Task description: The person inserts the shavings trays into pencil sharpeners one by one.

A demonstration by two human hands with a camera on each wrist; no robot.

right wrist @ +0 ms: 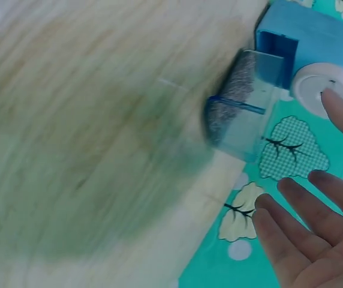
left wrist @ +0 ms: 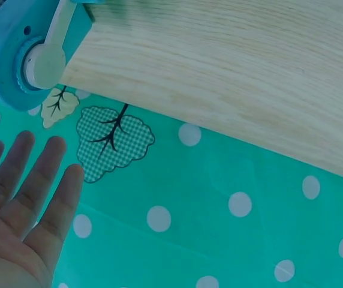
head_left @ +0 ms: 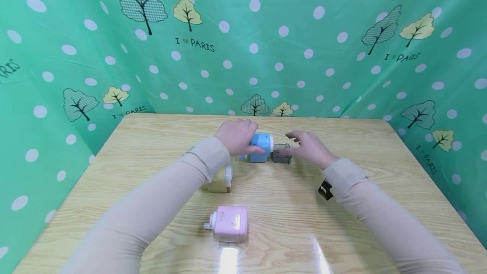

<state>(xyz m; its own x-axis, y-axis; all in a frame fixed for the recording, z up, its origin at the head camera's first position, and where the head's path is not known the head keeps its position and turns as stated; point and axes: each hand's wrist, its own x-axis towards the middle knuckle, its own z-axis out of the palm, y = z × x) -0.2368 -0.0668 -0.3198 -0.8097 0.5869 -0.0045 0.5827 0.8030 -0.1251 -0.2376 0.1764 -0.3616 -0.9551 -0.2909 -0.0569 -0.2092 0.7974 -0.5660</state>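
At left end of blue sharpener (head_left: 262, 141): left hand (head_left: 236, 134), with fingers (left wrist: 36, 192) extended and moderately spread, and without hold of any object in left wrist view; thumb in front of the blue body in head view, contact not determinable. At right end of blue sharpener: right hand (head_left: 310, 148), with fingers (right wrist: 321, 213) nearly straight and widely parted, and likewise without a grip; thumb tip across the round white face (right wrist: 307, 87), contact not determinable.

Blue sharpener: smooth, rounded housing with glossy, plastic-like finish; pale crank (left wrist: 47, 63) with round hub on left end; dark rectangular slot below the white face. Immediately right of blue sharpener, against the slot side: clear drawer (right wrist: 261, 129), box-shaped, thin-walled, partly filled with grey, granular shavings (right wrist: 237, 90).

Left of and nearer than blue sharpener: beige sharpener (head_left: 218, 182), partly blocked by left sleeve (head_left: 171, 193). Nearer again, slightly left: pink sharpener (head_left: 231, 223), with rounded edges and white collar. Right and nearer: small black item (head_left: 325, 190) beside right sleeve (head_left: 380, 210). Beneath blue sharpener: glossy wood-grain surface (head_left: 285, 231). Behind: green dotted cloth (head_left: 228, 81) with printed trees.
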